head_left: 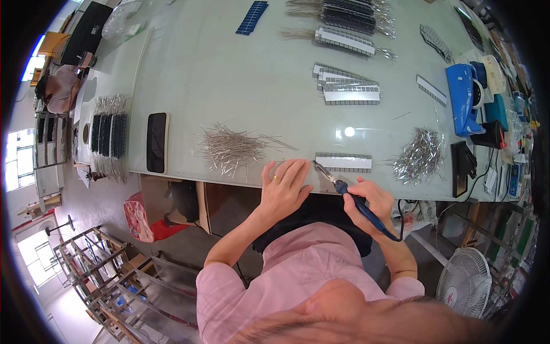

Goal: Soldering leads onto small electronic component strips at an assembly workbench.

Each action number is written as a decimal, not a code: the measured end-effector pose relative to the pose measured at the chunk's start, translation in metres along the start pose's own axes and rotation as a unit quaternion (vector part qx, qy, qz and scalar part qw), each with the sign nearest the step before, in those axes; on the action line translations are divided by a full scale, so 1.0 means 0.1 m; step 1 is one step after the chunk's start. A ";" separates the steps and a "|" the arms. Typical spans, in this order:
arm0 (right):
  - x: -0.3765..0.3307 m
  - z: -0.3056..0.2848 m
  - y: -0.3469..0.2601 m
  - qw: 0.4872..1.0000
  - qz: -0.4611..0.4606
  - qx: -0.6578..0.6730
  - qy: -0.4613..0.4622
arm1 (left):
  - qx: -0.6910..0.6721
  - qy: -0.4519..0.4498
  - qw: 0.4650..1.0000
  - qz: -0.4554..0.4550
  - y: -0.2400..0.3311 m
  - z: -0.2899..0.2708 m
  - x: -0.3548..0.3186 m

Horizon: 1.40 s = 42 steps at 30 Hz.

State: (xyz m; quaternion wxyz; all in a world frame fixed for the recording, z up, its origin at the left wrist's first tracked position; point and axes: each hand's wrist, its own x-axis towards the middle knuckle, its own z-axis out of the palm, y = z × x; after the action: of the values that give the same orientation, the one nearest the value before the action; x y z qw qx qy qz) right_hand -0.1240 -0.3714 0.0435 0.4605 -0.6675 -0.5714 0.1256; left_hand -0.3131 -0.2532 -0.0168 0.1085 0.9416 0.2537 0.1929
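My right hand (371, 205) grips a soldering iron (356, 202) with a dark blue handle. Its metal tip points left and up, at the left end of a grey and white segmented strip (344, 163) near the table's front edge. Just left of that end, my left hand (285, 188) rests at the edge, fingers stretched out and thumb apart; whether a thin wire lies under the fingertips is too small to tell. A ring sits on one finger. Loose silvery wires (232, 148) lie in a pile beyond my left hand, and a second wire pile (420, 156) lies right of the strip.
More strips (350, 94) lie stacked farther back, with wired bundles (349, 17) behind them. A phone (156, 142) and another bundle (109, 136) are at left. A blue tape dispenser (460, 97) and a black stand (460, 172) stand at right. The iron's cord loops below my right hand.
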 end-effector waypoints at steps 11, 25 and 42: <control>0.03 0.03 -0.01 0.999 -0.036 -0.028 -0.023 | -0.041 0.013 0.999 0.002 -0.02 -0.01 0.00; -0.30 -0.07 0.39 0.945 0.169 0.244 0.140 | -0.083 0.038 0.994 0.057 0.37 0.08 0.06; -0.64 -0.62 0.87 0.927 0.200 0.138 0.286 | 0.003 0.041 0.978 0.206 0.46 0.26 0.21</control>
State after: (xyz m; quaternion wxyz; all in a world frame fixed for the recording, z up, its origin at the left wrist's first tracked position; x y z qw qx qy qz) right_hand -0.0454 -0.4503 -0.0115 0.6574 -0.7053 -0.2472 0.0960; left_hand -0.2654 -0.2843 -0.0199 0.0527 0.9653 0.0595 0.2486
